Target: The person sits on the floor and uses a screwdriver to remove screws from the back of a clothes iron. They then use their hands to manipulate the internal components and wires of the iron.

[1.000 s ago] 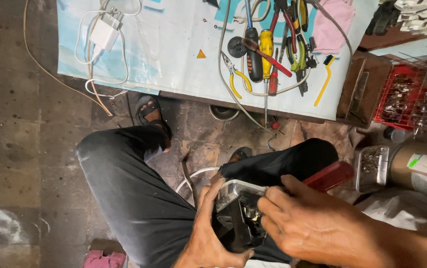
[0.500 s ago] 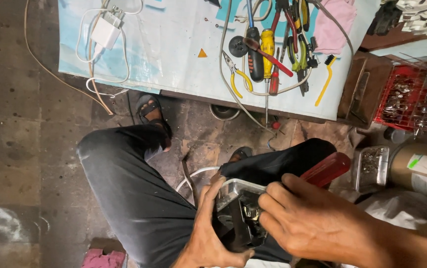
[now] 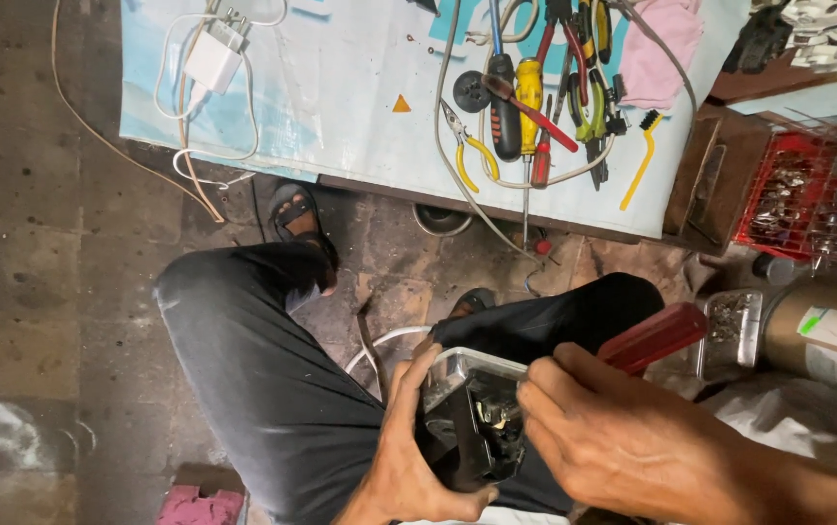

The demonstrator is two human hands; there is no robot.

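- Head view: the left hand (image 3: pixel 409 457) comes up from the bottom edge, palm curled round the near side of a small black device with a clear casing (image 3: pixel 472 423), thumb up along its left edge and fingers wrapped beneath, closed firmly on it.
- The device sits over the person's lap, just above the dark trousers (image 3: pixel 263 369), between the two hands.
- The right hand (image 3: pixel 623 437) reaches in from the lower right, knuckles up, fingers bent and closed round a red-handled screwdriver (image 3: pixel 657 335); the handle sticks out up and to the right, and the fingertips press at the device's open top. The tool's tip is hidden.
- Beyond the knees stands the bench (image 3: pixel 341 107), covered in pale blue sheet, carrying a white charger (image 3: pixel 212 58) with its cable, yellow-handled pliers (image 3: pixel 472 151), a yellow screwdriver (image 3: pixel 529 97) and a yellow brush (image 3: pixel 640 160).
- A red wire basket (image 3: pixel 788 194) sits at the right.
- Against half a second ago: both hands keep the same grasp; the red handle stays at much the same angle, and the device has barely shifted in the lap.
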